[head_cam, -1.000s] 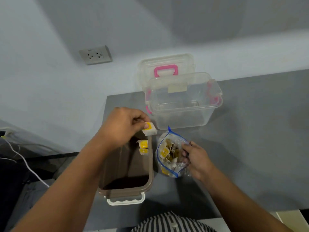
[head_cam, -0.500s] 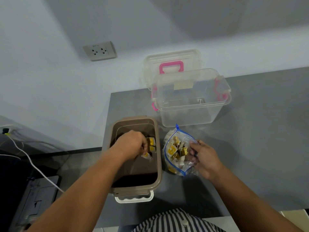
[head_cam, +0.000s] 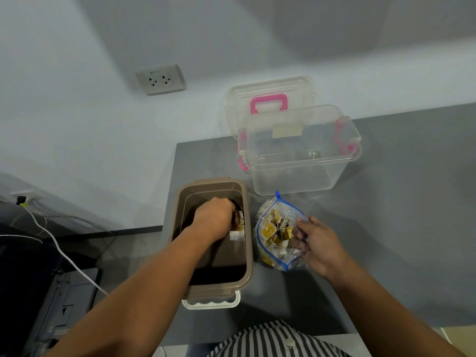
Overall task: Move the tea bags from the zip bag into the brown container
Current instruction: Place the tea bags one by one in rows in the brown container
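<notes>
Left hand inside brown rectangular plastic container, grip hidden; right hand pinches clear blue-edged zip bag beside it. Slackening could spill tea bags.

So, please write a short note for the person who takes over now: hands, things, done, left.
Left hand: down inside the brown container, fingers hidden, grip unclear.
Right hand: pinches the zip bag at its open edge, beside the container.
Done: a few tea bags lie in the container.
Left: many more are in the zip bag; move them over.
</notes>
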Available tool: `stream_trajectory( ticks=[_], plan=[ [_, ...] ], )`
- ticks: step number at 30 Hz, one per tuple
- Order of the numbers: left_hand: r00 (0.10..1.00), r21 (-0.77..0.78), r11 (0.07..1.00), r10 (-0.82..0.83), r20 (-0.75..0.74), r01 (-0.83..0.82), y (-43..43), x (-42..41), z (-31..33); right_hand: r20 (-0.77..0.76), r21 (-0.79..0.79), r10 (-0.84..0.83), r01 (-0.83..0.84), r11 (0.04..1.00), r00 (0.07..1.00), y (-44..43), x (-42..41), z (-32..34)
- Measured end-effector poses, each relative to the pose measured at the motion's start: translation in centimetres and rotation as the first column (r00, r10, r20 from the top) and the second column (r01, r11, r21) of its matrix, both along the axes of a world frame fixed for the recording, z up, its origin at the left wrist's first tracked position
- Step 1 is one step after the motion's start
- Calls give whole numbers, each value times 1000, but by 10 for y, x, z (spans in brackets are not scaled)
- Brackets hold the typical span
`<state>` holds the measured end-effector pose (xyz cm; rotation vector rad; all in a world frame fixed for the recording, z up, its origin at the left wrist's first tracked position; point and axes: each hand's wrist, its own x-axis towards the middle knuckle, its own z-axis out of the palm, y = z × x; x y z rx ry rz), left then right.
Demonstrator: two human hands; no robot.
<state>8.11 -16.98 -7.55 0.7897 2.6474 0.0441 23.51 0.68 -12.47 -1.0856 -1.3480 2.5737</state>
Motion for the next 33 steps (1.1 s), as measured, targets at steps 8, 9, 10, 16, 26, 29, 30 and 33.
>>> stream_trajectory(
  ticks=[8,9,10,16,26,29,30,33],
  plan=[
    [1000,29,999,19,14,-20,-5,-2,-2,1,2,16,-16,1000,1000,1,-1,-2],
    [1000,16,1000,17,20,-17,-6,-1,-4,4,8,16,-16,1000,1000,1,-1,-2],
    [1000,6,1000,16,21,-16,-6,0,-5,6,12,16,-16,1000,1000,0,-1,-1],
    [999,54,999,0,43,-2,-8,-3,-1,6,19,39,-39,999,999,1,0,0],
    [994,383,918,101,28,-105,-7,7,62,3,37,68,-68,997,998,5,-1,-3],
    [1000,474,881,20,-9,-14,8,22,79,22,107,106,-108,988,994,9,2,-3],
    [999,475,879,-40,-20,45,15,28,82,23,117,114,-115,986,993,11,3,-3],
    [965,387,889,-261,-16,247,38,39,77,24,132,119,-121,984,993,15,5,1]
  ],
)
